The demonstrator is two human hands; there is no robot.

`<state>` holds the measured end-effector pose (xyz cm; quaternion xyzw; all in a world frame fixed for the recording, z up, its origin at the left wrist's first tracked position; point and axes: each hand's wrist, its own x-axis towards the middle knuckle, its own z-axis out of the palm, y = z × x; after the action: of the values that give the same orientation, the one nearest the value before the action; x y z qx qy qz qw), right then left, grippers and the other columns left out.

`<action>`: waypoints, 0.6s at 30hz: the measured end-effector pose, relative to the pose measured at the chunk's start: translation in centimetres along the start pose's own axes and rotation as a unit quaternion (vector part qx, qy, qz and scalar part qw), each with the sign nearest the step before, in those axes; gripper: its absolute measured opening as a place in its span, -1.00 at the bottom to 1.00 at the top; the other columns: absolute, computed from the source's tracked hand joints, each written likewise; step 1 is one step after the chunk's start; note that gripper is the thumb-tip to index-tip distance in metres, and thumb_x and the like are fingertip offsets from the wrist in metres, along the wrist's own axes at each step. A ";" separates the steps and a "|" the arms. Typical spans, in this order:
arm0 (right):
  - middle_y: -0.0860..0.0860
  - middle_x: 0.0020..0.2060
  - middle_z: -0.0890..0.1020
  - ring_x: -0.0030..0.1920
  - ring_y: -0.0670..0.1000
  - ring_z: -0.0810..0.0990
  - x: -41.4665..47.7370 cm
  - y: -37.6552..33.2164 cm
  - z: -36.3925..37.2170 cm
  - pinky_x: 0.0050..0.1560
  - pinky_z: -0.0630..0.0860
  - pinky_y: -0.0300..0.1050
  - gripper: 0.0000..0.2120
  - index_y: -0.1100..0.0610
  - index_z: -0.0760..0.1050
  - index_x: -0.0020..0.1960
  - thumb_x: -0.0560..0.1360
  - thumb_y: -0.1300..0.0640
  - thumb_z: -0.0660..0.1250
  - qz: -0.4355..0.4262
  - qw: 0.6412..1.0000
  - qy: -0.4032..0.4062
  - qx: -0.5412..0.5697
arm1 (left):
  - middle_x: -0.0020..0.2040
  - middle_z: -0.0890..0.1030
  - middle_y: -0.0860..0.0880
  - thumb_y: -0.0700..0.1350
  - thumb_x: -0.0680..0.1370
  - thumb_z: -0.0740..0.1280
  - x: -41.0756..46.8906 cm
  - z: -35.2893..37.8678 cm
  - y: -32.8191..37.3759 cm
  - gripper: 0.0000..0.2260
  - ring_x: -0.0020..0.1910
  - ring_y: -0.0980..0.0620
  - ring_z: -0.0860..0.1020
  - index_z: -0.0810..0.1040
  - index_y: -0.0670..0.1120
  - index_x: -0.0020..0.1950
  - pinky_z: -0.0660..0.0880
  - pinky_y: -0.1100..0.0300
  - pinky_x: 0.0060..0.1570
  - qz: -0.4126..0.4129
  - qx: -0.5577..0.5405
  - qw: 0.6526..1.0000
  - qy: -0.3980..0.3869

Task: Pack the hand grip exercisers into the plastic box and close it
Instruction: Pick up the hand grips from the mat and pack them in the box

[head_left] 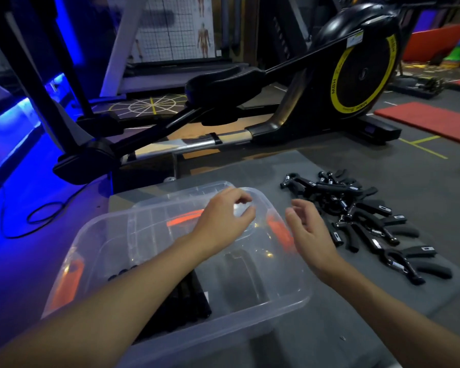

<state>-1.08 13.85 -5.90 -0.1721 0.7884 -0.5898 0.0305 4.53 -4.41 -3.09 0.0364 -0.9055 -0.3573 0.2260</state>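
Pile of grip exercisers (361, 219) lies on the mat (383, 301), just right of the box (237, 330), handles pointing all ways. Right hand (310, 231) is nearer, fingers loose, empty. Left hand (223, 221) is over the box, loosely curled, apparently empty.

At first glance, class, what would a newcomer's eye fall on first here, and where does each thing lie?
The pile of black hand grip exercisers on the grey mat, right of centre, stands out. At bottom centre sits the clear plastic box, the left hand over it and the right hand near its right rim. Behind looms a black exercise machine with a yellow-ringed wheel, and blue light glows at the left.
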 end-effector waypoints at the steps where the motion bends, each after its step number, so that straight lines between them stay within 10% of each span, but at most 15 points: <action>1: -0.05 0.10 0.54 0.02 -0.14 0.54 0.5 0.7 -0.6 -0.13 0.48 -0.38 -0.74 0.04 0.39 0.28 0.60 0.04 0.23 0.013 1.000 0.017 0.000 | 0.02 0.59 0.06 -0.06 0.52 0.35 1.0 0.8 0.8 -0.85 0.05 0.12 0.53 0.61 -0.05 0.06 0.44 0.23 0.11 0.009 -0.001 1.000 -0.006; 7: 0.03 -0.02 0.59 0.02 0.11 0.57 3.4 6.9 -4.5 0.08 0.51 0.14 -0.56 -0.05 0.41 0.13 0.37 -0.29 0.22 0.110 0.982 0.056 -0.145 | 0.19 0.55 -0.01 0.05 0.57 0.27 5.1 5.9 2.8 -0.73 0.20 -0.02 0.50 0.55 -0.05 0.17 0.37 0.06 0.27 0.028 0.079 0.992 -0.090; 18: 0.14 0.34 0.40 0.39 0.17 0.30 7.5 14.9 -4.6 0.35 0.27 0.09 -0.30 0.09 0.23 0.45 0.44 -0.20 0.34 0.176 0.934 0.051 -0.308 | 0.19 0.56 0.11 0.28 0.44 -0.11 5.3 9.6 0.6 -0.39 0.23 0.08 0.44 0.55 0.02 0.20 0.10 0.08 0.46 0.078 0.211 0.967 -0.121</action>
<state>-12.78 19.49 -17.38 -0.0013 0.9495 -0.3114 0.0389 -4.40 0.88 -6.87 -0.0306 -0.9810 -0.1414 0.1290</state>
